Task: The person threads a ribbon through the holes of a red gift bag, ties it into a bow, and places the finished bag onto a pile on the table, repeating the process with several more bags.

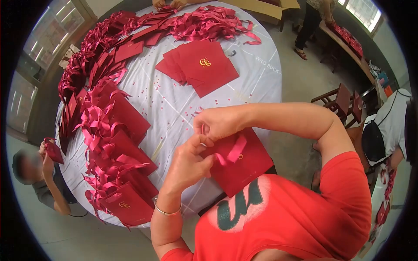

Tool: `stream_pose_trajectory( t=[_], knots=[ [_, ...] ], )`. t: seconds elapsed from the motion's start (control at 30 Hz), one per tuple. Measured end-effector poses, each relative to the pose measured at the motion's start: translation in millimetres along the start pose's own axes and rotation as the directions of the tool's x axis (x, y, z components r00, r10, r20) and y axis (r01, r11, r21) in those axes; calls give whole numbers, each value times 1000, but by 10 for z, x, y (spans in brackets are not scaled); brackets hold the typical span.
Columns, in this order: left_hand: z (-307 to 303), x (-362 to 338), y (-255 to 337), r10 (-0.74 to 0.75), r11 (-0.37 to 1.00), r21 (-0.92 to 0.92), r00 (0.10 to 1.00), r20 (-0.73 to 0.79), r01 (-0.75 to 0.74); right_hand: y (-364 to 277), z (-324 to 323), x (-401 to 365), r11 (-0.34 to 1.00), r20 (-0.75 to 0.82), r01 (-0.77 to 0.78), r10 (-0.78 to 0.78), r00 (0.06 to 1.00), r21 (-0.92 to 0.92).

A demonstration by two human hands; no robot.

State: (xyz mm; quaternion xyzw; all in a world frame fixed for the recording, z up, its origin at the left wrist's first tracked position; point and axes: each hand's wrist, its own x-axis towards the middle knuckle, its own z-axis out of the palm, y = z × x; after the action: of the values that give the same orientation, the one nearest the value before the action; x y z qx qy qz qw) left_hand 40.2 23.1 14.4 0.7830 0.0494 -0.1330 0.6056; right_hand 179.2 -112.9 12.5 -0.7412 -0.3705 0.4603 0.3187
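Note:
A red paper gift bag [250,163] with gold print lies at the table's near edge, close against my shirt. Loops of pink ribbon [236,150] curl over its front. My left hand [190,162], a bracelet on its wrist, pinches the ribbon at the bag's upper left edge. Right beside it, my right hand [217,124] is bent down with its fingers closed on the same ribbon; the fingertips of both hands nearly meet. The exact spot they grip is partly hidden by the fingers.
Flat red bags [213,65] are stacked beyond my hands. Rows of ribboned bags [126,202] line the left of the round white-clothed table [174,111], with a ribbon heap [209,24] behind. A person [52,182] sits left holding a red bag; others work at the back and right.

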Motion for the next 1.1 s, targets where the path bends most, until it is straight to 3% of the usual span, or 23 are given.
stream_pose_trajectory(
  t=[0.1,0.17,0.2,0.27,0.37,0.5,0.6,0.67,0.77,0.9,1.1],
  knots=[
    [0,-9,10,12,997,-72,997,75,-7,168,29,84,998,-101,54,-52,993,18],
    [21,17,-9,33,998,-63,997,69,-29,290,29,147,971,-248,237,-239,939,-39],
    [29,17,-2,29,998,-61,997,69,-25,310,28,174,970,-247,239,-240,939,-35],
    [21,22,28,-7,993,-115,997,76,16,291,13,270,929,-396,325,-370,840,-179],
    [42,41,-43,27,996,-83,998,55,-23,271,45,430,935,-456,251,-343,821,-251],
    [57,44,-80,32,999,-19,999,26,-31,245,63,413,920,-440,326,-390,809,-217],
    [111,54,-153,144,985,95,990,5,-144,245,55,344,926,-453,333,-378,807,-180],
    [166,71,-196,373,877,356,925,-77,-324,259,56,332,925,-462,352,-377,803,-142],
    [209,74,-208,500,765,531,855,-135,-364,286,69,332,928,-464,360,-360,809,-91],
    [260,85,-243,526,759,539,832,-176,-365,304,82,360,931,-487,358,-347,802,-73],
    [265,137,-285,519,766,535,834,-187,-357,478,-64,578,897,-639,264,-439,631,-356]
  ],
)
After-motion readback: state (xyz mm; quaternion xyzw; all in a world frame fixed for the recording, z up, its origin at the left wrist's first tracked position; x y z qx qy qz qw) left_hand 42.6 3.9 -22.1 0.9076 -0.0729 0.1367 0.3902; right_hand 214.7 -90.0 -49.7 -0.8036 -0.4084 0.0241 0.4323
